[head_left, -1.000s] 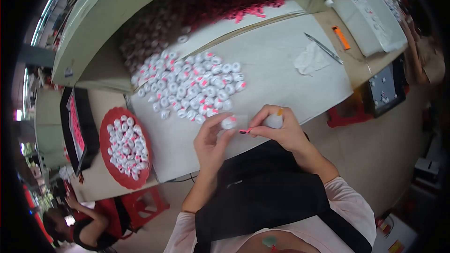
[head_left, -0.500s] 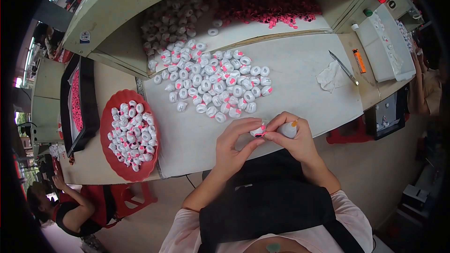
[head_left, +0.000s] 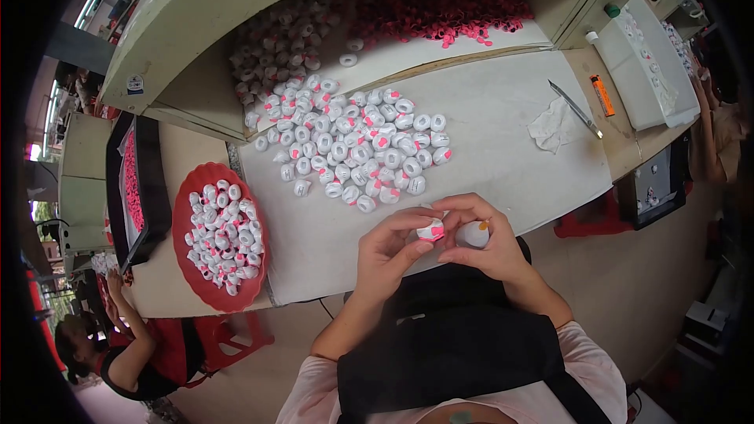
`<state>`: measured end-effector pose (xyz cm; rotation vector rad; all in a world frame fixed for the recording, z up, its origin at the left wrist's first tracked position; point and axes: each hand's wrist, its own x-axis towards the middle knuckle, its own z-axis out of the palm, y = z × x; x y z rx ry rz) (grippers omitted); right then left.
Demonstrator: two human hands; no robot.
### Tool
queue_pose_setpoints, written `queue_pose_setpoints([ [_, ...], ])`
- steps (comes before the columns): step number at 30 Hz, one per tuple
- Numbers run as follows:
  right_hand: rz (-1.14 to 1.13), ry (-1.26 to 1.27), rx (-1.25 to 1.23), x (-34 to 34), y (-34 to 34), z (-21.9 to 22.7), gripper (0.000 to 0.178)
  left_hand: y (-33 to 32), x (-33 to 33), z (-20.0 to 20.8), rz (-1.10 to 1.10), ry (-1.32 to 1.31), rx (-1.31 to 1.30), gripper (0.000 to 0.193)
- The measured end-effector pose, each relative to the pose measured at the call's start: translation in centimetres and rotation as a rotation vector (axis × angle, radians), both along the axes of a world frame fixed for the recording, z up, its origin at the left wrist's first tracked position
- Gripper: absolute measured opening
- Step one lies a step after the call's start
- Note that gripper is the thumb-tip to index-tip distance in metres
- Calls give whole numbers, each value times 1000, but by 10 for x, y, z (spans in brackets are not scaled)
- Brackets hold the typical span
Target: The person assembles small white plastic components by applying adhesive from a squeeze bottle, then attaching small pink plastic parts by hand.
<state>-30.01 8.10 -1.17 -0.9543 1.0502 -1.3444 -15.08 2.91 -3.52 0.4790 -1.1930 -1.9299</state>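
Observation:
Between the thumb and fingers of my left hand (head_left: 382,257) is a small rounded white piece with a pink bow-like part (head_left: 431,231). My right hand (head_left: 500,250) is curled around a small white bottle with an orange-yellow tip (head_left: 473,234). Its thumb and fingertips sit close beside the piece; whether they touch it I cannot tell. Beyond my hands, a heap of similar white pieces with pink parts (head_left: 357,145) spreads over the pale worktop (head_left: 314,255).
To the left stands a red scalloped bowl (head_left: 188,267) of white pieces, beside a black tray (head_left: 151,224). Under the shelf lie pink parts (head_left: 448,20) and more white pieces (head_left: 275,39). Tweezers (head_left: 576,110), a crumpled tissue (head_left: 554,126), an orange box (head_left: 602,96) and a white bin (head_left: 640,71) are right.
The piece in my left hand has been turned, so its pink part now shows at the front. My right fingertips have drawn slightly back from it; the view has shifted a little.

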Motion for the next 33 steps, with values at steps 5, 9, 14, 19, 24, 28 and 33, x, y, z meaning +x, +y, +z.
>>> queue_pose_setpoints([
  [5,49,-40,-28,-4,-3,-11,29,0,0,-2,-20,-15,-4,21],
  [9,66,-115,-24,-6,-2,-18,25,-2,-1,-4,-50,-17,-70,19],
  [14,106,-243,15,-7,-1,-20,22,-7,0,-8,-84,-28,-111,19],
  [19,106,-262,98,-7,-2,-16,25,-5,0,-6,-108,-16,43,22],
  [24,78,-178,70,-6,-1,-13,23,-4,-4,3,-75,-34,-8,22],
  [28,33,-176,3,-2,0,-17,21,-2,-5,-6,-26,-47,-139,22],
  [33,45,-249,69,-3,1,-21,22,1,-3,-6,-55,-33,74,24],
])
